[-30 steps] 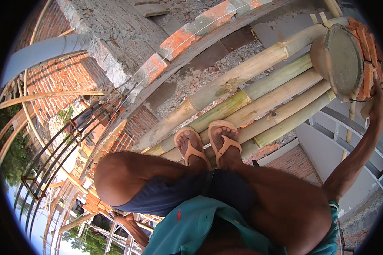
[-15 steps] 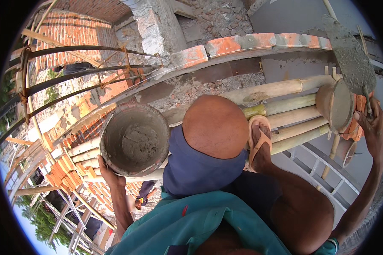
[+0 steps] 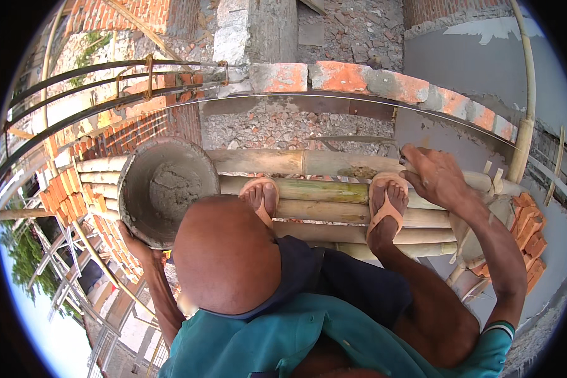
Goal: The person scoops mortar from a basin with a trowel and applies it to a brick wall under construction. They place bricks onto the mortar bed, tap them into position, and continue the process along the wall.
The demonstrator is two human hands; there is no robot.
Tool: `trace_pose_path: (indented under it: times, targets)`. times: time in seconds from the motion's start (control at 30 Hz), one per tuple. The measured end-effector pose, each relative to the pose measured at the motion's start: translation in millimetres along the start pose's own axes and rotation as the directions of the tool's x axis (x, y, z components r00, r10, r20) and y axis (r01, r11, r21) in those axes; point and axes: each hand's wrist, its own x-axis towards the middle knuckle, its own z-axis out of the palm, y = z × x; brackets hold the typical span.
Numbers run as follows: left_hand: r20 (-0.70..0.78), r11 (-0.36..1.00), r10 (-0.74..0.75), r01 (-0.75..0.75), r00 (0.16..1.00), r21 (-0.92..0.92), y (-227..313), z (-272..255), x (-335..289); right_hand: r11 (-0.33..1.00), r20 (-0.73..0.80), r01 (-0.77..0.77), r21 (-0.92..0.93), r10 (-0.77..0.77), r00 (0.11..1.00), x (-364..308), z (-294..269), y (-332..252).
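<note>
My left hand [image 3: 136, 243] is closed on the lower side of a round bucket [image 3: 129, 195], which is tilted toward me. Grey wet mortar [image 3: 176, 188] lies in its bottom. In my right hand [image 3: 440, 177] is a trowel [image 3: 353, 138]; its blade shows nearly edge-on above the bamboo poles, pointing left. How much mortar the blade bears I cannot tell. My right forearm partly hides a second bucket [image 3: 463, 236] at the right.
Beneath my sandalled feet runs a platform of bamboo poles [image 3: 334, 212]. A curved brick wall top [image 3: 394, 85] with a taut string spans ahead. Steel bars [image 3: 107, 75] jut out at the left. Brick stacks stand at the left [image 3: 63, 192] and right [image 3: 530, 236].
My right hand has swung left and inward with the trowel, away from the right bucket. The trowel blade has turned edge-on. The left bucket has shifted left in view, and both feet now show.
</note>
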Motion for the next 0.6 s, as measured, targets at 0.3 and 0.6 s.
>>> trace_pose_path:
  times: [0.3, 0.6]
  targets:
    - [-0.14, 0.994, 0.103, -0.107, 0.985, -0.022, -29, 24, -47, 0.963, -0.167, 0.253, 0.096, -0.235, 0.957, 165, 126, 60]
    - [-0.174, 0.977, 0.209, -0.211, 0.962, 0.005, -46, 27, -55, 0.92, -0.3, 0.307, 0.244, -0.229, 0.926, 205, 135, 74]
